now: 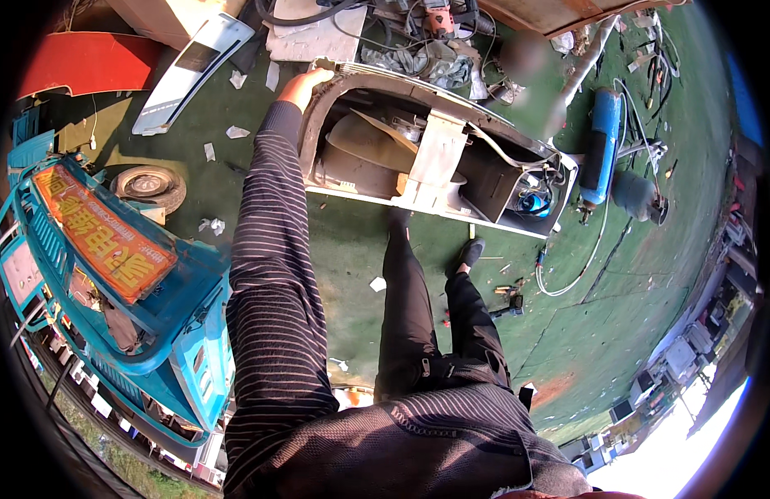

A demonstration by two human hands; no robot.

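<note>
At the upper left corner of a long, open appliance casing (435, 158), my left hand (304, 86) is closed on the edge, with the arm stretched forward. The casing lies in front of my legs, its inside facing up. A curved tan blower housing (349, 143) fills its left part, and a pale metal strip crosses the middle. Wires and a blue part (533, 204) sit in the right end compartment. My right hand is out of the picture.
A blue gas cylinder (599, 145) and a grey tank (637, 198) with a hose lie to the right. On the left are a teal vehicle (193, 366), a wheel (149, 187) and a white panel (193, 73). Cables and an orange power tool (440, 22) lie beyond the casing.
</note>
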